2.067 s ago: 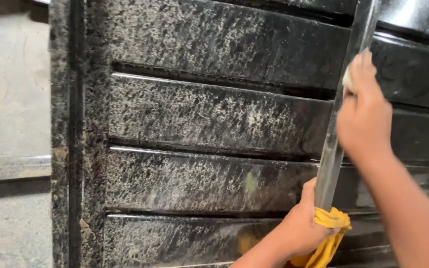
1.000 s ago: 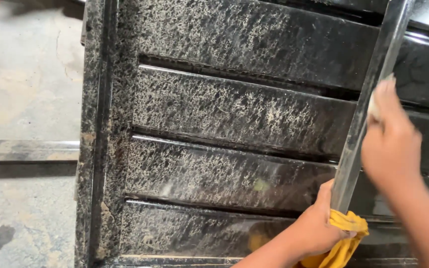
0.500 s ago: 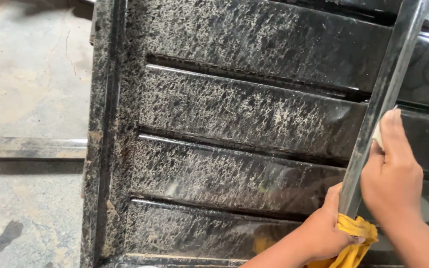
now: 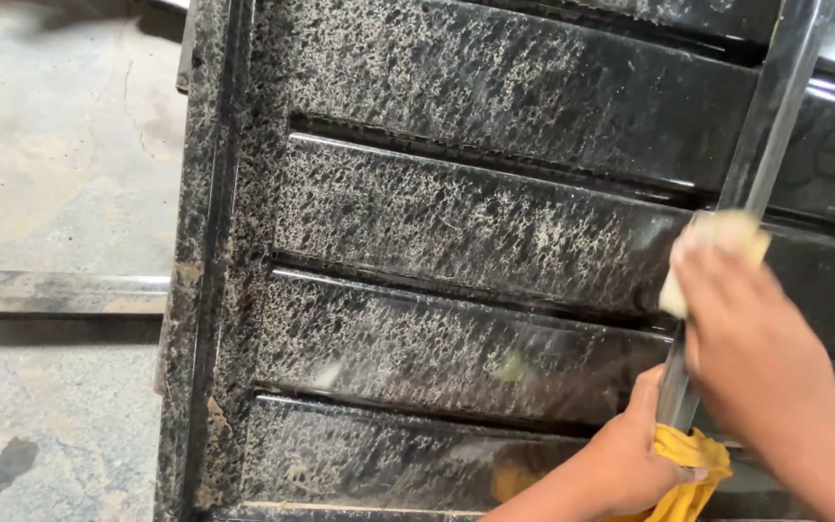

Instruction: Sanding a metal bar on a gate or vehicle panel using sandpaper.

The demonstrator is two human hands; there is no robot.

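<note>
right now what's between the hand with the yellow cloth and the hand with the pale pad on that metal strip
In the head view, only a bare stretch of the shiny metal strip lies between the left hand gripping the yellow cloth and the right hand pressing the pale pad.

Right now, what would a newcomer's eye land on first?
The stack of polished black speckled stone slabs filling the frame. At right, the right hand presses a pale pad against a slanting metal bar; below, the left hand grips the bar's base beside a yellow cloth.
</note>
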